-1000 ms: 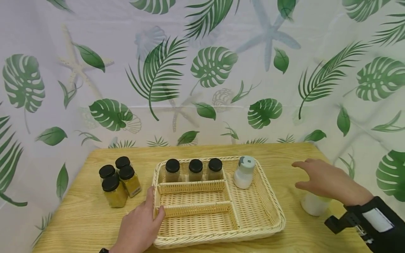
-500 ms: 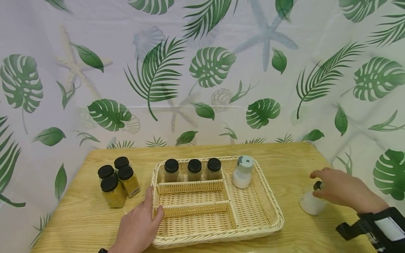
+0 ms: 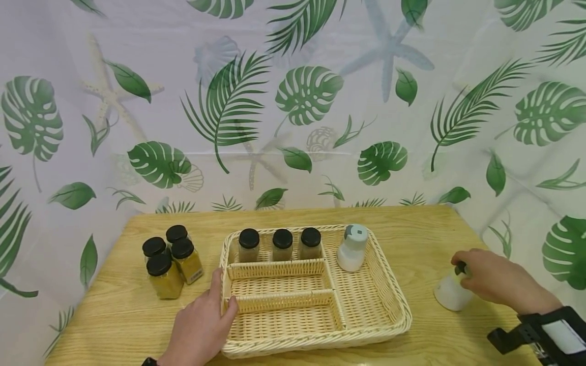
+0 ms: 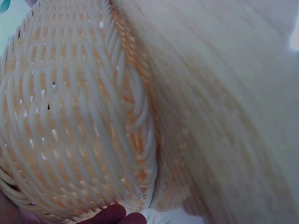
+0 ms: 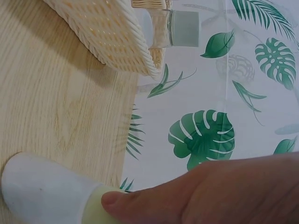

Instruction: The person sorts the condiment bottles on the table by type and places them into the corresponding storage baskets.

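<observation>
Head view: lighting is even and moderately bright; a soft shadow lies on the yellow wood-grain worktop [image 3: 418, 249] beside the white rounded plastic-looking bottle [image 3: 449, 296]. Left-wrist view: hazy, low in contrast; the worktop is blurred, glare burns out the upper right edge, light shows through the cream woven basket [image 4: 60, 112]. Right-wrist view: sharper; a shadow falls beside the basket.
</observation>
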A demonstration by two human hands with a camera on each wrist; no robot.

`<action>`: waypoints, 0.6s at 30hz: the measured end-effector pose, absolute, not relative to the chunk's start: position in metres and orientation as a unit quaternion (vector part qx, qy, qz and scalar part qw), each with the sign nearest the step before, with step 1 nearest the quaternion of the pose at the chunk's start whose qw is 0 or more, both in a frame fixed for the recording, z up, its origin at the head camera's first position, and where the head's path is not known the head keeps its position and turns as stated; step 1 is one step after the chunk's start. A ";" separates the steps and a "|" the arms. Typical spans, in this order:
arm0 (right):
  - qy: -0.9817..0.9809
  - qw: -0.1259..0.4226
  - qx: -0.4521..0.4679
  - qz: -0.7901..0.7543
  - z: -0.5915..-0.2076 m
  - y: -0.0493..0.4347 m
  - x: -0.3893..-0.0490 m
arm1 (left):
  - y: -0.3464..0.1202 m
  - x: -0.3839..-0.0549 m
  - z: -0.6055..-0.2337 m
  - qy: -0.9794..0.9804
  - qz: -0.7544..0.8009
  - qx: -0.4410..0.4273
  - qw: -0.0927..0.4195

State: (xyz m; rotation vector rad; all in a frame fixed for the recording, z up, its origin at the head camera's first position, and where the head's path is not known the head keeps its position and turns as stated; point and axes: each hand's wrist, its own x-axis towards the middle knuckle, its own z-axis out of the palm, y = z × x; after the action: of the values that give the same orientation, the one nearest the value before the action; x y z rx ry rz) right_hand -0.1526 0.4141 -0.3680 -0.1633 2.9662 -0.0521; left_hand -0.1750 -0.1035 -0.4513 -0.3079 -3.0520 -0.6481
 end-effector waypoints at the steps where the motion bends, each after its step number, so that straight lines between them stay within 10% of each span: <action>1: 0.995 0.083 -0.055 -0.018 -0.368 0.414 -0.152 | -0.103 -0.175 -0.451 -0.973 -0.206 -0.099 0.004; 18: 0.995 0.053 -0.076 -0.030 -0.354 0.407 -0.155 | -0.104 -0.174 -0.450 -0.973 -0.208 -0.101 0.003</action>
State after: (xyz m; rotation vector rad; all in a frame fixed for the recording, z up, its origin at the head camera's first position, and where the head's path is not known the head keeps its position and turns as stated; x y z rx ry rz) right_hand -0.1546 0.4072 -0.3544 -0.2302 3.0259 -0.0915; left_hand -0.1740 -0.1039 -0.4505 -0.3164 -3.0509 -0.6536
